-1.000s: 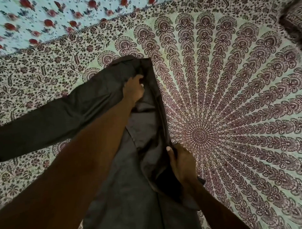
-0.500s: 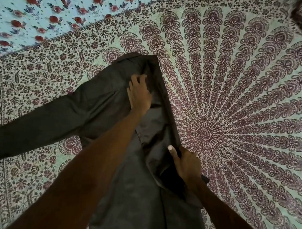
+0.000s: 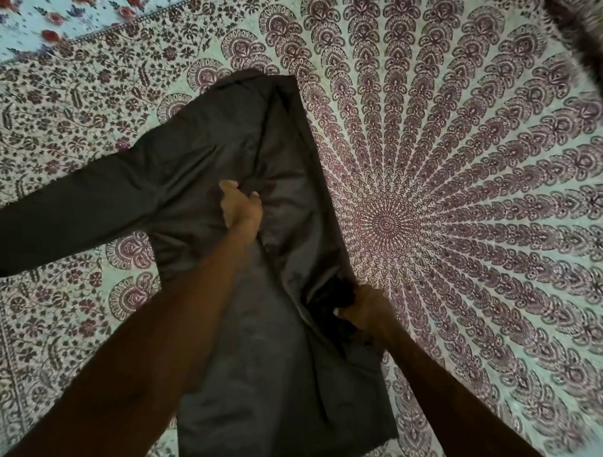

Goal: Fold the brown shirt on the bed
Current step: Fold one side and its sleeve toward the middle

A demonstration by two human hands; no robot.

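The dark brown shirt [image 3: 264, 383] lies on the bed, body running from near me toward the collar end at the far middle. Its one long sleeve stretches out to the left edge of view. The right side is folded inward, giving a straight right edge. My left hand [image 3: 241, 206] rests on the chest area with fingers curled into the cloth, bunching wrinkles around it. My right hand [image 3: 362, 308] grips the folded right edge of the shirt low down, thumb over a dark fold.
The bed [image 3: 463, 205] is covered by a pale sheet printed with a maroon mandala pattern. A second floral cloth with red flowers [image 3: 47, 28] lies at the far left. A dark patterned pillow or bundle [image 3: 580, 23] sits at the top right corner.
My left hand slid from the collar end down toward me to the chest area. My right hand kept its grip on the right edge. The view shifted slightly.
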